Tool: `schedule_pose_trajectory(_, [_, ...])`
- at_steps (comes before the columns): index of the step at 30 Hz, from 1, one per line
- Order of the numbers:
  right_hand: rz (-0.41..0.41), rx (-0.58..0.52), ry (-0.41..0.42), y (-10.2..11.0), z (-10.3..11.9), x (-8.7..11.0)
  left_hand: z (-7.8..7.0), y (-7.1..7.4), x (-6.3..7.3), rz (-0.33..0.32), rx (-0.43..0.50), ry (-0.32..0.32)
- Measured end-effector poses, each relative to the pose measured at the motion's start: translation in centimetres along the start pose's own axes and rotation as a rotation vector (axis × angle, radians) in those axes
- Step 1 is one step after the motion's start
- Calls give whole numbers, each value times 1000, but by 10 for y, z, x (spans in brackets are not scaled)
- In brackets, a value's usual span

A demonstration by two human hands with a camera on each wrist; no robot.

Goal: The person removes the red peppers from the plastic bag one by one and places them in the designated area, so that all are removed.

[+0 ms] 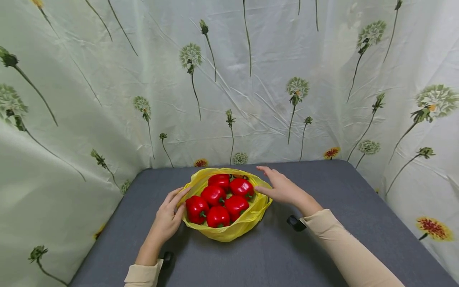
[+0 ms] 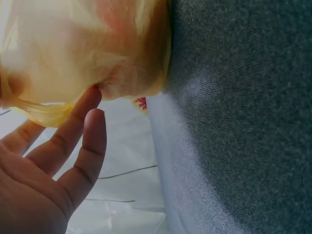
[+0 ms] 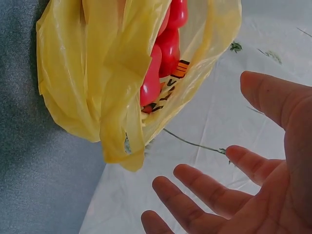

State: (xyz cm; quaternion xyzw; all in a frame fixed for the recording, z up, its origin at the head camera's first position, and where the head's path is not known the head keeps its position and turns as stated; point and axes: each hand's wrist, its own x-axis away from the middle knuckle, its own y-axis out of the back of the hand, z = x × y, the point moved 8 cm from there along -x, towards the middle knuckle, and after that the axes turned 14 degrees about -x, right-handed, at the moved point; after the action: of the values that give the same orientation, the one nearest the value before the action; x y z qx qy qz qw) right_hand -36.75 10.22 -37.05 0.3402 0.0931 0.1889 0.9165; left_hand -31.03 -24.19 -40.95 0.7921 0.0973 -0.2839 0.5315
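Note:
A yellow plastic bag (image 1: 229, 234) stands on the grey table with its mouth spread wide. Several glossy red bell peppers (image 1: 213, 195) with green stems lie inside it. My left hand (image 1: 167, 215) is at the bag's left side, its fingers extended and touching the rim and wall. In the left wrist view, the fingertips (image 2: 92, 95) meet the thin plastic. My right hand (image 1: 283, 189) hovers beside the bag's right edge with fingers spread. The right wrist view shows this hand (image 3: 253, 185) apart from the bag, holding nothing, near a hanging loop handle (image 3: 122, 151).
The grey table (image 1: 229, 267) reaches back to a pale curtain (image 1: 251, 99) printed with dandelions, which also hangs along both sides. A small black device (image 1: 295, 223) sits at my right wrist, another (image 1: 167, 260) at the left.

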Motion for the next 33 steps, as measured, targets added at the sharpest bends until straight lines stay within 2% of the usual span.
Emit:
schedule_pose_trajectory(6, [13, -20, 1, -3, 2, -3, 4, 2, -3, -38, 33, -6])
schedule_pose_trajectory(15, [40, -59, 3, -15, 6, -18, 11, -4, -1, 27, 72, 45])
schedule_pose_trajectory(23, [49, -54, -22, -23, -3, -30, 14, -7, 2, 31, 103, 55])
schedule_pose_trajectory(28, [36, -22, -38, -26, -7, -36, 14, -8, 3, 23, 113, 45])
schedule_pose_trajectory(33, [33, 13, -46, -31, -7, -42, 15, -12, 5, 41, 130, 49])
